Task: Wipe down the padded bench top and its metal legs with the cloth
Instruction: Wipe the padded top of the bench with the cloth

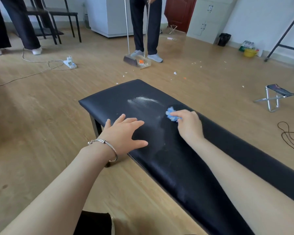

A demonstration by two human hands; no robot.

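A long bench with a black padded top (119, 97) runs from the middle of the view to the lower right. A streak of white powder (143, 100) lies on its far end. My right hand (189, 125) presses a crumpled blue cloth (171, 114) onto the pad just right of the powder. My left hand (124, 131) rests flat on the near-left edge of the pad, fingers spread, holding nothing. One dark metal leg (96, 126) shows below the left edge, beside my left wrist.
A person sweeps with a broom (130, 60) and dustpan (145, 63) beyond the bench's far end. A power strip (70, 63) with cable lies on the wooden floor to the left, a small folding stool (275, 97) and a dark cord (290, 136) to the right.
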